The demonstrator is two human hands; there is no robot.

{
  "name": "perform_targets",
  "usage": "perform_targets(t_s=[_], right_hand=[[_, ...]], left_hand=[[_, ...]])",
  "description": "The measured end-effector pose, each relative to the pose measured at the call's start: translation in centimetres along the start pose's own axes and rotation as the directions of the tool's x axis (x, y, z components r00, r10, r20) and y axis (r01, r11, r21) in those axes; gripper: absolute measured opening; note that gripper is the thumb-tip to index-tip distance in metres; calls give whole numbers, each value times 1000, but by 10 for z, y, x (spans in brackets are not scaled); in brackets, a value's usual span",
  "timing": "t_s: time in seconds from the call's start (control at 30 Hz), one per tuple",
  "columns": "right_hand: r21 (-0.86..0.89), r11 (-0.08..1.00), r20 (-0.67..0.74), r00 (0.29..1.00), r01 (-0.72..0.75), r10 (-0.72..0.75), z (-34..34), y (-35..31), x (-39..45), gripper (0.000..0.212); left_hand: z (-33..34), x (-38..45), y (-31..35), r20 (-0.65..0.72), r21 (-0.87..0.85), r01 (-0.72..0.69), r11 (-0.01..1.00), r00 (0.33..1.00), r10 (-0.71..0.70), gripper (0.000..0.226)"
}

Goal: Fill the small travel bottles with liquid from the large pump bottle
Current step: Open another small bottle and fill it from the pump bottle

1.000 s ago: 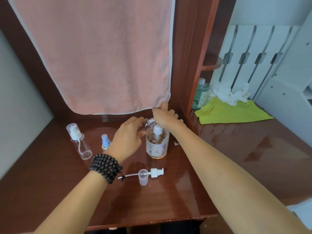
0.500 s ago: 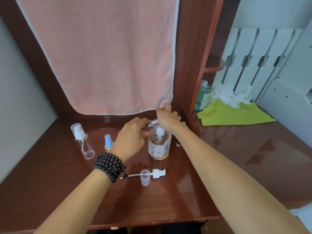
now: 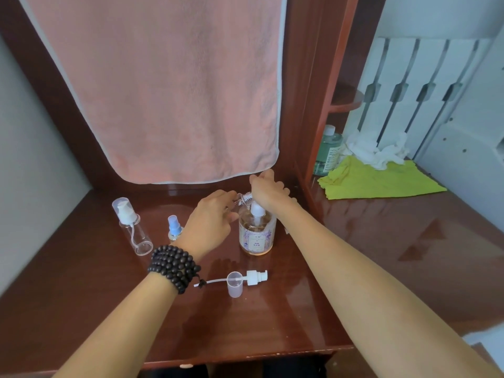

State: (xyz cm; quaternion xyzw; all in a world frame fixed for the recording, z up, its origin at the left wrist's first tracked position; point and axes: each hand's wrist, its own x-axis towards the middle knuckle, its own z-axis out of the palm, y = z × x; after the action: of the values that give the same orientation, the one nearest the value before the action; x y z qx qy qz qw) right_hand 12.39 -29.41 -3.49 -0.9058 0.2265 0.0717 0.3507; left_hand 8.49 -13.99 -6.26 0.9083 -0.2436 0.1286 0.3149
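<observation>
The large pump bottle (image 3: 255, 236), clear with peach liquid and a flowery label, stands upright at the back of the wooden desk (image 3: 109, 309). My right hand (image 3: 268, 190) rests on top of its white pump head. My left hand (image 3: 211, 223), with dark beads on the wrist, holds a small clear travel bottle (image 3: 243, 198) tilted with its threaded neck at the pump's spout. That bottle's white pump top (image 3: 255, 277) with its tube lies on the desk, and a clear cap (image 3: 235, 284) stands in front of the tube. Two more travel bottles stand at the left: a clear pump one (image 3: 131, 226) and a blue-topped sprayer (image 3: 174, 229).
A pink towel (image 3: 163, 85) hangs behind the bottles. A wooden partition (image 3: 321, 110) rises just right of my right hand. Beyond it stand a green bottle (image 3: 327, 151), a yellow-green cloth (image 3: 379, 178) and crumpled white tissue (image 3: 376, 150).
Both hands stay at the pump bottle's top, with the travel bottle kept at the spout. The view has shifted slightly; nothing on the desk has moved.
</observation>
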Motion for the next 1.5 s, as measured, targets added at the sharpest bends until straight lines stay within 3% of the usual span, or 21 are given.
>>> perform_targets(t_s=[0.1, 0.33, 0.53, 0.8, 1.0, 1.27, 1.5], right_hand=[[-14, 1000, -15, 1000, -11, 11, 9, 4, 0, 46], [-18, 1000, -11, 1000, 7, -7, -9, -7, -6, 66], [-32, 999, -7, 1000, -7, 7, 6, 4, -2, 49], [-6, 1000, 26, 1000, 13, -13, -8, -7, -2, 66], [-43, 999, 48, 999, 12, -10, 5, 4, 1, 52], [-10, 999, 30, 999, 31, -30, -6, -7, -1, 66], [-43, 999, 19, 1000, 20, -19, 8, 6, -1, 52]], left_hand=[[4, -5, -1, 15, 17, 8, 1000, 1000, -8, 36], [-6, 2, 4, -12, 5, 14, 1000, 1000, -14, 39], [4, -3, 1, 19, 20, 27, 999, 999, -27, 35], [-6, 5, 4, 16, 4, 49, 999, 999, -49, 41], [4, -3, 0, 25, 14, 45, 999, 999, -45, 37], [-6, 4, 3, 23, 2, 53, 999, 998, -53, 38], [4, -4, 2, 38, 26, 61, 998, 997, -62, 38]])
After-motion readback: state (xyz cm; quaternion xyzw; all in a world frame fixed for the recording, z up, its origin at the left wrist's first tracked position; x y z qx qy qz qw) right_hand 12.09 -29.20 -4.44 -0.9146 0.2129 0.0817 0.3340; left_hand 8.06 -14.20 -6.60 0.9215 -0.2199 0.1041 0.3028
